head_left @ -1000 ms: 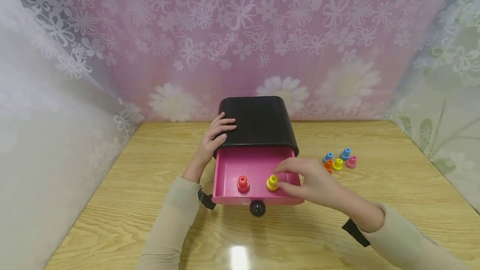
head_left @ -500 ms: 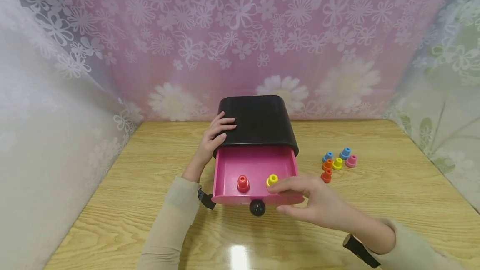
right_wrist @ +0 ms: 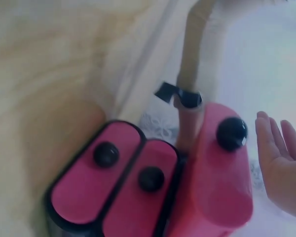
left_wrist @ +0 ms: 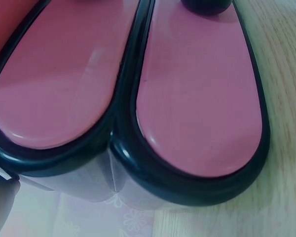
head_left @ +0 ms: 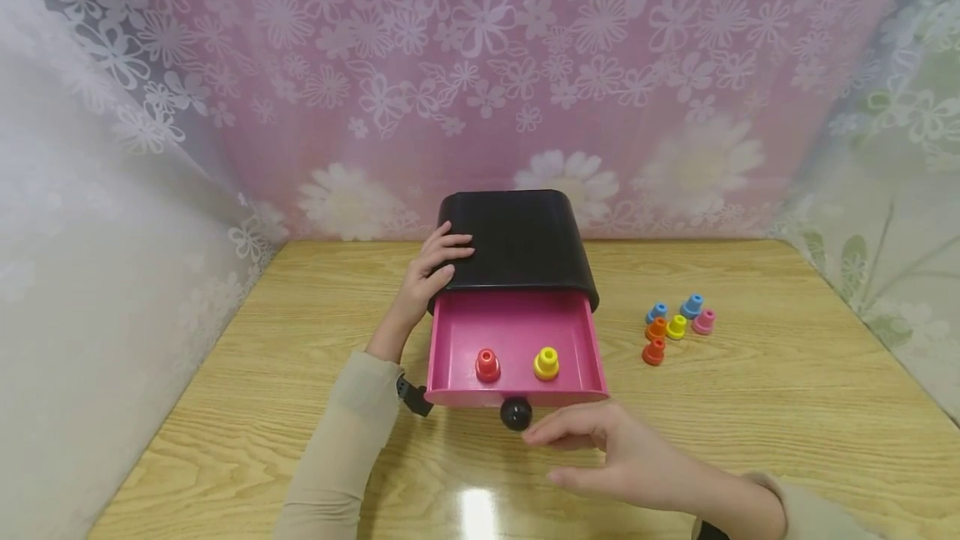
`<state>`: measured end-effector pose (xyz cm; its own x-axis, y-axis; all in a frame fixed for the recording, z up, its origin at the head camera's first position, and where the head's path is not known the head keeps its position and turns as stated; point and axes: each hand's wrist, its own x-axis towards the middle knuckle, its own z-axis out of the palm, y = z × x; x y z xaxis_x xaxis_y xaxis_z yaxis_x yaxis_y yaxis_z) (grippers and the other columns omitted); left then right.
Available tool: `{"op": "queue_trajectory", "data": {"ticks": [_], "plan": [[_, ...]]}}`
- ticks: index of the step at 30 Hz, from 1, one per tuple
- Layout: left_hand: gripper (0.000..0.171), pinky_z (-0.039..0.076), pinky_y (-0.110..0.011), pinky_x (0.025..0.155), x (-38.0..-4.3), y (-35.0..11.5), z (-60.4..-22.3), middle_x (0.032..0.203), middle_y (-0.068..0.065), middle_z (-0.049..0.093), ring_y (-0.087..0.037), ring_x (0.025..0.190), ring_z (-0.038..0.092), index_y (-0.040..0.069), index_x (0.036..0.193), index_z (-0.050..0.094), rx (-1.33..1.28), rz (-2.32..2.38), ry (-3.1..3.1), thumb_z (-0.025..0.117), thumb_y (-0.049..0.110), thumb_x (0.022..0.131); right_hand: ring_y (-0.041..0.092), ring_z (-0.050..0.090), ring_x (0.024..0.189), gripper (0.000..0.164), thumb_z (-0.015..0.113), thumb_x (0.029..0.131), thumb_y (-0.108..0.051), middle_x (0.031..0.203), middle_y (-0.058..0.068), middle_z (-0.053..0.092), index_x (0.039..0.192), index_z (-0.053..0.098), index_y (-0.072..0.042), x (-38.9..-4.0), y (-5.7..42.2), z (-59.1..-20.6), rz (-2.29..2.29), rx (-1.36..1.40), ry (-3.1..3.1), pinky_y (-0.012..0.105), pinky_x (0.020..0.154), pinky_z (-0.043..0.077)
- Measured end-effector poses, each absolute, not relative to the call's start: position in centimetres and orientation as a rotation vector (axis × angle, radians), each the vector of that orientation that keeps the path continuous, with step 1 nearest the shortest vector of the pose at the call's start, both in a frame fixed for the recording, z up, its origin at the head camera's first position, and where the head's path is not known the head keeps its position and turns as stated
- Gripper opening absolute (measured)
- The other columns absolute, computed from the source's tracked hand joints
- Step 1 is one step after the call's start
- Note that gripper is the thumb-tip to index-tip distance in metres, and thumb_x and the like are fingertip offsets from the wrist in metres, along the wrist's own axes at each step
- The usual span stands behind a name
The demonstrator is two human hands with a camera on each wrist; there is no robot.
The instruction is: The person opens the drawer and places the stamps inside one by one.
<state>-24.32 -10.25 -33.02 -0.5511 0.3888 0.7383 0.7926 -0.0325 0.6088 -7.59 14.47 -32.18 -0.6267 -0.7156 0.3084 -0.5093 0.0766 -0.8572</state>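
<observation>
A small black cabinet [head_left: 513, 240] with pink drawers stands on the table, its top drawer [head_left: 513, 315] pulled out. Inside that drawer are a red cone-shaped plastic piece [head_left: 487, 366] and a yellow one [head_left: 547, 364], both upright near the front. My left hand [head_left: 427, 277] rests on the cabinet's top left edge with fingers extended. My right hand [head_left: 615, 448] holds nothing; its fingers are spread, fingertips close to the right of the drawer's black knob [head_left: 516, 414]. The right wrist view shows this hand [right_wrist: 286, 170] beside the drawer front [right_wrist: 222, 182].
Right of the cabinet stand several more cone-shaped pieces, among them a blue one [head_left: 692, 306], a pink one [head_left: 704, 322] and a red-orange one [head_left: 653, 352]. Closed lower drawers [right_wrist: 138, 197] show under the top one. A flowered curtain [head_left: 480, 90] hangs behind the table.
My right hand has let go of the yellow piece in the drawer and moved back and down toward the front, beside the knob. The left hand stays on the cabinet.
</observation>
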Motion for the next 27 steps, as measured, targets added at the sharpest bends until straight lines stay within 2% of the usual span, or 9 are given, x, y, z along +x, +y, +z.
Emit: {"op": "queue_trajectory", "data": {"ticks": [16,22,27], "plan": [[0.032,0.007,-0.049,0.103,-24.5,-10.3,-33.2,0.115,-0.039,0.042,-0.05,0.124,0.013,-0.022,0.102,0.052,-1.251,-1.602,-1.883,0.038,-0.007,0.077,0.01,0.059,0.092,0.025,0.06,0.082,-0.009,0.101,0.011,0.063,0.103,0.061,0.006,-7.4,14.2,-35.7,-1.608,-0.983,2.082,0.03,0.076,0.049],[0.031,0.007,-0.05,0.103,-24.3,-10.3,-33.1,0.115,-0.038,0.042,-0.05,0.124,0.013,-0.021,0.102,0.052,-1.246,-1.6,-1.895,0.038,-0.008,0.078,0.018,0.06,0.093,0.032,0.061,0.082,-0.012,0.104,0.023,0.059,0.104,0.058,0.011,-7.6,13.9,-36.3,-1.618,-0.826,2.05,0.023,0.076,0.048],[0.031,0.007,-0.049,0.103,-24.4,-10.3,-33.1,0.115,-0.038,0.042,-0.05,0.124,0.013,-0.021,0.102,0.052,-1.252,-1.6,-1.889,0.038,-0.008,0.078,0.026,0.059,0.093,0.034,0.06,0.083,-0.012,0.103,0.025,0.058,0.106,0.056,0.013,-7.7,13.6,-36.7,-1.61,-0.762,2.046,0.022,0.075,0.048]]}}
